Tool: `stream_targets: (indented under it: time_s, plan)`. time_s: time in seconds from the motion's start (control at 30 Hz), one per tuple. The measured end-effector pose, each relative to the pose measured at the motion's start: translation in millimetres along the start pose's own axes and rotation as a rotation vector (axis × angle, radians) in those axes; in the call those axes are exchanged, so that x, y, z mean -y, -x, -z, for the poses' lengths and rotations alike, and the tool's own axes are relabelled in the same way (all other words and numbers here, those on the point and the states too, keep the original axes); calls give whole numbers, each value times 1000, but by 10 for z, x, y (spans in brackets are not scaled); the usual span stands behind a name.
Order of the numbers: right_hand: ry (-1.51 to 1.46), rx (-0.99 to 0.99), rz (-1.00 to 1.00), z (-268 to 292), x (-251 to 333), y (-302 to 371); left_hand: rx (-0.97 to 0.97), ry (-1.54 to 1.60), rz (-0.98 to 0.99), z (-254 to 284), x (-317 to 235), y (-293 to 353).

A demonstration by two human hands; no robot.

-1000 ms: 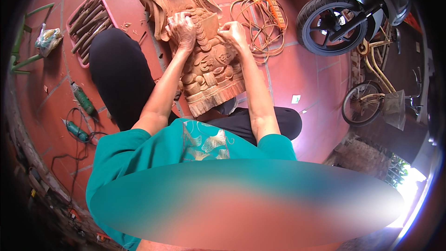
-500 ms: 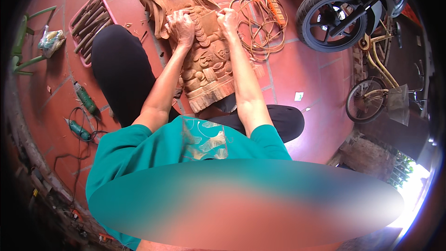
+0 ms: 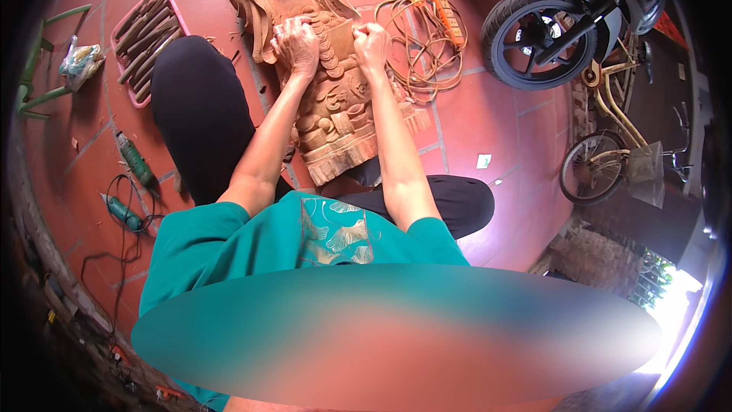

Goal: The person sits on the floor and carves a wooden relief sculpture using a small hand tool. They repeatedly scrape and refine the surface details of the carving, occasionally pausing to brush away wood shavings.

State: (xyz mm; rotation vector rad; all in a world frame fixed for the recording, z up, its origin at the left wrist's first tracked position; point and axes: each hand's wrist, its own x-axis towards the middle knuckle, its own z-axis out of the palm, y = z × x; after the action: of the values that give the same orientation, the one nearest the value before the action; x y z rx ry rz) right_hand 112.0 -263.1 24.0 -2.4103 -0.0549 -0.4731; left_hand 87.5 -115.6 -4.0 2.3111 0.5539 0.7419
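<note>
On a red tiled floor (image 3: 526, 137), a carved wooden relief (image 3: 332, 103) lies before the seated person, between a pink basket (image 3: 177, 9) of brown rods (image 3: 149, 40) and an orange power strip (image 3: 448, 24); a scooter wheel (image 3: 494, 49) and a bicycle (image 3: 624, 118) stand farther right. Since a second ago the right hand (image 3: 371, 46) has shifted inward over the relief, grip curled closed, contents hidden; the left hand (image 3: 296, 44) stays on it, fingers bent, whether gripping I cannot tell. The left knee (image 3: 191, 99) flanks the relief; rightward, tile stretches toward the bicycle.

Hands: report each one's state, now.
Left hand: bent over the carved wood; grip cannot be told.
Right hand: closed; anything held cannot be told.
</note>
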Motion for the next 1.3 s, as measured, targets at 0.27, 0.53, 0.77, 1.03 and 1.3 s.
stream_targets:
  time_s: [0.27, 0.53, 0.77, 1.03, 1.3]
  plan:
    - [-156, 242, -111, 64, -87, -226, -1, 9, -17, -12, 4, -14]
    - [-134, 173, -54, 178, -35, 145, 6, -13, -2, -35, 32, -12]
    - [-79, 65, -53, -54, -72, -236, 19, -15, -10, -12, -36, 10]
    - [-118, 282, -67, 223, 43, 81, 3, -23, -9, 2, 30, -27]
    - [-76, 90, -35, 13, 31, -157, 46, 1, 18, 74, -74, 0]
